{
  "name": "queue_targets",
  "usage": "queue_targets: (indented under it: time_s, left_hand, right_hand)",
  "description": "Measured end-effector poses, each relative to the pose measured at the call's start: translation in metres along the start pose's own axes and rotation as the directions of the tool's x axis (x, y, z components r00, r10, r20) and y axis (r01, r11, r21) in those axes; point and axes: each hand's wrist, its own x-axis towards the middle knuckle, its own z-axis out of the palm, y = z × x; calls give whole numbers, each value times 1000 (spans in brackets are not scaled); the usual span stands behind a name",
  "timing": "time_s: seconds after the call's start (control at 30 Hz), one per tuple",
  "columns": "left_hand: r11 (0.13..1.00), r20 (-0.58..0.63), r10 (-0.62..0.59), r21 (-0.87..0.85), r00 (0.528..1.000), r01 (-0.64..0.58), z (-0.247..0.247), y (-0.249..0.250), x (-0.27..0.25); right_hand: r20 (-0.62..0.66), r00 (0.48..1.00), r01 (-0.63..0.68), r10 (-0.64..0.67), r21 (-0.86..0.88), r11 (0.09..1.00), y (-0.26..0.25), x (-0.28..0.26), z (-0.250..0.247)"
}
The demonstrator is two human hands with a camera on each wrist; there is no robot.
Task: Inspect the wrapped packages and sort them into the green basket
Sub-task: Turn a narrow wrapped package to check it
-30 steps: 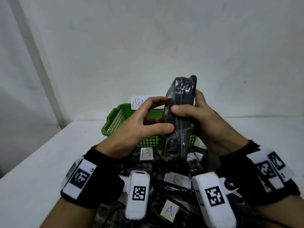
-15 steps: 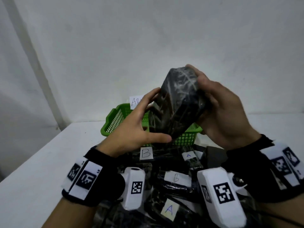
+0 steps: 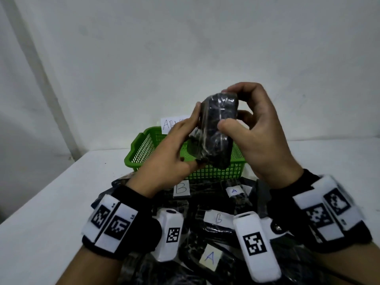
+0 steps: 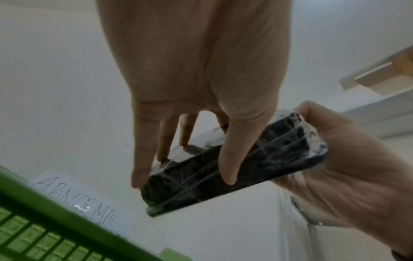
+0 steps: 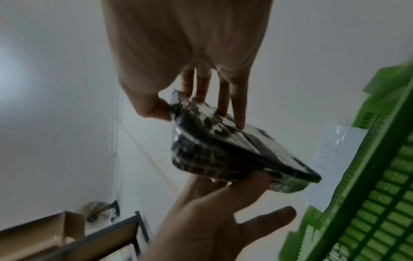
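Both hands hold one black package (image 3: 218, 138) wrapped in clear film, raised above the green basket (image 3: 144, 149). My left hand (image 3: 181, 145) grips its left side, thumb on the near face and fingers behind it. My right hand (image 3: 253, 128) curls over the upper end, with the thumb pressed on the front. The left wrist view shows the package (image 4: 268, 159) lying slantwise between the two hands. In the right wrist view the package (image 5: 223, 150) rests on the left palm beside the basket wall (image 5: 380, 176).
A paper label reading ABNORMAL (image 3: 172, 122) sticks up at the basket's far rim. Several more black wrapped packages lie heaped on the white table (image 3: 51, 202) in front of me, carrying paper tags such as B (image 3: 182, 188) and A (image 3: 209, 258). A white wall stands close behind.
The package has been turned in my hands, from its broad face towards me to its narrow side. My right hand moved from behind it to over its upper end.
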Motion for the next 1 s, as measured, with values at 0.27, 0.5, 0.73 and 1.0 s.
queue_targets:
  time_s: [0.27, 0.5, 0.73, 1.0]
  left_hand:
    - [996, 60, -3, -87, 998, 8, 0, -1, 0]
    - [991, -58, 15, -129, 998, -22, 8, 20, -2]
    - [871, -241, -144, -491, 960, 7, 7, 32, 0]
    - [831, -155, -249, -541, 956, 128, 15, 46, 17]
  right_hand:
    - [33, 999, -10, 10, -6, 1000, -3, -4, -3]
    - [-1, 997, -77, 77, 10, 997, -21, 7, -14]
    - [129, 978, -100, 162, -392, 915, -18, 7, -38]
    - [206, 908, -230, 366, -485, 844, -33, 5, -81]
